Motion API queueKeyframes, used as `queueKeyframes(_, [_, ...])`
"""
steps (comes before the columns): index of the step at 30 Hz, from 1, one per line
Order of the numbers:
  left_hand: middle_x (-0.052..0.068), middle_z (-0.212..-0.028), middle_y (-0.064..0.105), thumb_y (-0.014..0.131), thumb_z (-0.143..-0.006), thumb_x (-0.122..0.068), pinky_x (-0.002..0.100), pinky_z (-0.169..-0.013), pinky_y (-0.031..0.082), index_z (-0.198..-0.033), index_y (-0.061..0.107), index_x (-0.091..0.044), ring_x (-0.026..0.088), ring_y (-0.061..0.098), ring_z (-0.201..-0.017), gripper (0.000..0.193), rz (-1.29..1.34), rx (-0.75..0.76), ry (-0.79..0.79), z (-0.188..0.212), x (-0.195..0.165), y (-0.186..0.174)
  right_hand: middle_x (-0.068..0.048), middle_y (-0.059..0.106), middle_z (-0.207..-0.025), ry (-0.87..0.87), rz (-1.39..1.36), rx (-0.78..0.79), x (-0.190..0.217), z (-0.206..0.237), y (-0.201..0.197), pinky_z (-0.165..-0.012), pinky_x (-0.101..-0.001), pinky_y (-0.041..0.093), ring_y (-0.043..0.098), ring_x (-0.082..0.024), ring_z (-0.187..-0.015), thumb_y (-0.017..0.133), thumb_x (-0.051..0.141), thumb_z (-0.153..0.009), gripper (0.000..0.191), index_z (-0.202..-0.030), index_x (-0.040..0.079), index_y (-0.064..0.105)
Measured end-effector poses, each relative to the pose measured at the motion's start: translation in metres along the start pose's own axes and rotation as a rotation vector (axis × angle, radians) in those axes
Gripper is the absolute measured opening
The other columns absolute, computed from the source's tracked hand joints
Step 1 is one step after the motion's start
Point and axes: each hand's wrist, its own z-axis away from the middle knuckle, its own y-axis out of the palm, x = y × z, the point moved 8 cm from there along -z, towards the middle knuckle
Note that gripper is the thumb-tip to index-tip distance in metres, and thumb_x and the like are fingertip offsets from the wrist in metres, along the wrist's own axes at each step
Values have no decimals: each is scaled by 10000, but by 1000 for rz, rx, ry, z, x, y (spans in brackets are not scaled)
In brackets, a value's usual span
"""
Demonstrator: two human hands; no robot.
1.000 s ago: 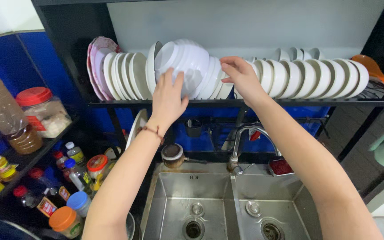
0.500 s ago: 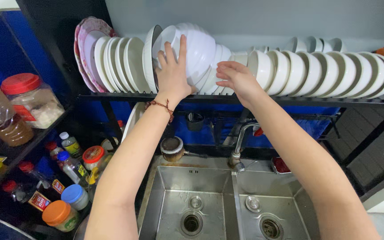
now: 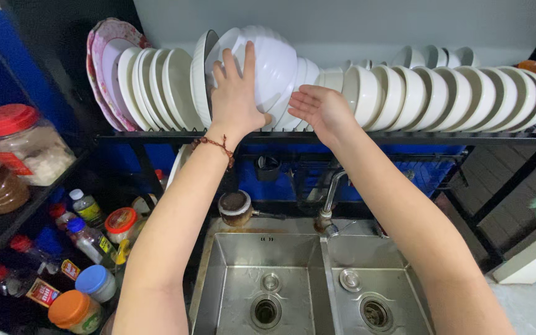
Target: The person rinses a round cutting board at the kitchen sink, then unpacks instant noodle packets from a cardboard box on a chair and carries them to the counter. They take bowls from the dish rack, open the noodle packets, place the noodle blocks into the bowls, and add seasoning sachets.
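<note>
The left hand [image 3: 236,99] is pressing flat against a white bowl [image 3: 262,65], its grip wide with fingers spread over the bowl's outer curve and the thumb hooking under the rim; a red beaded bracelet [image 3: 216,144] is circling the wrist. The bowl is standing tilted on the black dish rack [image 3: 404,139] above the double steel sink [image 3: 308,282], between a row of white plates [image 3: 156,84] on one side and a row of white bowls [image 3: 448,96] on the other. The right hand [image 3: 321,110] is hovering just beside the bowl, palm turned up, grip open and holding nothing. On the side shelf, a clear jar with a red lid [image 3: 23,142] is showing a red label. Lower down, small bottles with red, blue and white caps [image 3: 85,229] are standing near tubs with blue and orange lids [image 3: 85,294].
</note>
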Motion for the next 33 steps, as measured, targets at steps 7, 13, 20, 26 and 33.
queueKeyframes(7, [341,-1474,255,1007,-439,-340,502,-820,592,-1580,177,-107,586,367,-1295,1430,-19,14,41,-7,0,1,-218,617,-1261,-50,210,-12,3,1,1,-927,-449,596,663,-324,-1147,562,157,-942,490,-1365,-81,492])
queueKeyframes(13, [355,-1476,260,992,-451,-322,511,-838,589,-1581,197,-87,581,361,-1317,1402,-37,13,90,-6,-4,-2,-153,633,-1227,-65,411,-53,1,1,6,-821,-388,615,669,-242,-1063,607,166,-937,523,-1396,-51,478])
queueKeyframes(20, [299,-1488,273,983,-438,-338,708,-881,506,-1573,229,-138,525,341,-1354,1377,-199,34,190,-9,-24,-5,-132,625,-1171,-117,421,-77,10,1,6,-751,-392,596,657,-239,-976,588,190,-957,438,-1321,-52,559])
queueKeyframes(26, [291,-1507,280,975,-421,-287,706,-926,489,-1583,240,-139,505,334,-1372,1383,-189,11,231,-1,-26,-12,-141,626,-1143,-76,215,-26,9,4,-5,-804,-417,607,677,-267,-985,580,191,-956,385,-1265,-37,559])
queueKeyframes(33, [289,-1493,313,935,-454,-252,698,-957,473,-1602,253,-147,489,360,-1351,1340,-249,-111,329,9,-37,-26,-175,606,-1159,-51,-13,28,1,-9,-12,-949,-487,586,642,-315,-1077,575,324,-1055,401,-1209,-42,517])
